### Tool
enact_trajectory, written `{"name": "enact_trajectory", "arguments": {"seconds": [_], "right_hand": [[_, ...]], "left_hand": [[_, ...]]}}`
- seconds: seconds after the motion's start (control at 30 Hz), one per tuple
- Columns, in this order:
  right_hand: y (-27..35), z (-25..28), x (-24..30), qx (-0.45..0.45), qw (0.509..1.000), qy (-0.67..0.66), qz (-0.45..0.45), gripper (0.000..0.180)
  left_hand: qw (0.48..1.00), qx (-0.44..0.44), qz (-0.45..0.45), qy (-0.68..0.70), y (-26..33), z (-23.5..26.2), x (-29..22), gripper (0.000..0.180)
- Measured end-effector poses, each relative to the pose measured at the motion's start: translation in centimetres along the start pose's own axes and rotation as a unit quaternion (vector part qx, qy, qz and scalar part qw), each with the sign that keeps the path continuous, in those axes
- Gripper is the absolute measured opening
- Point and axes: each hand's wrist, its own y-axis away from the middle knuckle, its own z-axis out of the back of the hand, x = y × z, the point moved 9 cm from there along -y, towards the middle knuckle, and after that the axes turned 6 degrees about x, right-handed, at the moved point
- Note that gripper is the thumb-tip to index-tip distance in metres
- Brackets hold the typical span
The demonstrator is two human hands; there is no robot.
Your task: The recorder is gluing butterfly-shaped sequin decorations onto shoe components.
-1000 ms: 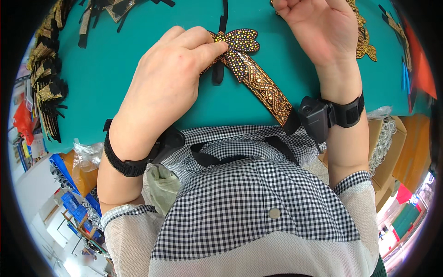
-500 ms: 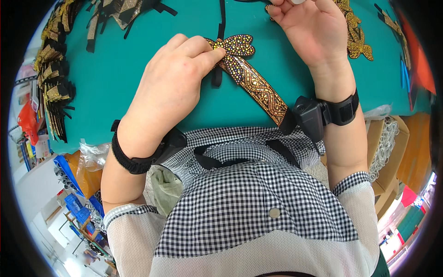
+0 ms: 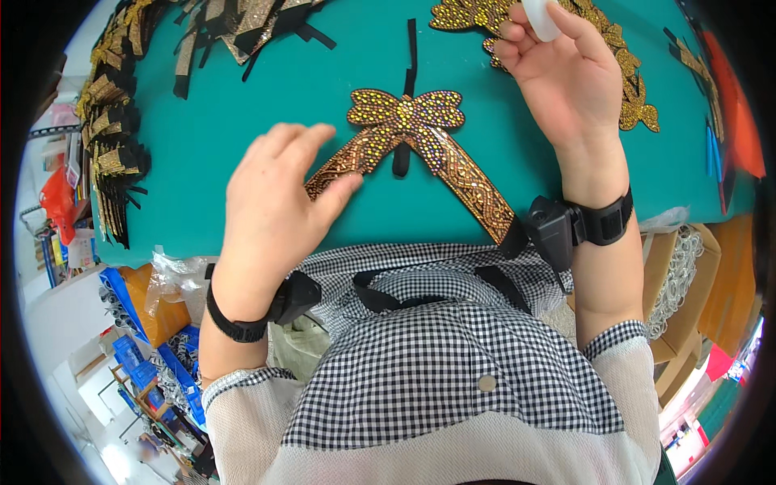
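The left hand (image 3: 279,198) is loosely spread, thumb well away from the fingers and no object visible in its grasp; it hovers over or rests on the left beaded band just below and left of the bow, and whether it touches cannot be told. The right hand (image 3: 570,89), palm up and fingers curled, lies up and to the right of the bow and holds a smooth white translucent object (image 3: 540,20) cut off by the upper edge. The landmark is that dark bow-shaped piece studded with gold and iridescent dots (image 3: 404,109), lying flat on the green tabletop (image 3: 202,214) between the hands. Below it, two dark bands set with copper and gold beads (image 3: 477,198) slant apart, and a narrow black fabric strip (image 3: 411,52) shows above and below it. As far along as this shows, the bow already sits centred where the bands meet; whether it is fixed there cannot be seen. Farther out, more gold-studded pieces (image 3: 638,109) lie heaped to the bow's upper right, apart from any band. Glittery gold-and-black strips (image 3: 250,36) are piled to its upper left, and a long overlapping row of gold-and-black pieces (image 3: 113,166) lines the far left; no bow is clearly distinguishable on either group.
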Motion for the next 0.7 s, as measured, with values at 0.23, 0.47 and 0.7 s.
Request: {"name": "enact_trajectory", "arguments": {"seconds": [0.23, 0.47, 0.7], "right_hand": [[0.0, 0.1, 0.0, 0.105, 0.993, -0.049, -0.018, 0.029], [-0.3, 0.8, 0.9, 0.063, 0.997, -0.039, 0.01, 0.032], [0.2, 0.3, 0.7, 0.05, 0.998, -0.032, -0.004, 0.033]], "left_hand": [[0.998, 0.037, 0.032, 0.049, 0.8, -1.6, 0.8, 0.035], [0.992, -0.107, 0.018, 0.063, 2.6, 2.3, 1.6, 0.034], [0.983, -0.177, 0.016, 0.046, 5.0, 5.3, 2.8, 0.038]]}}
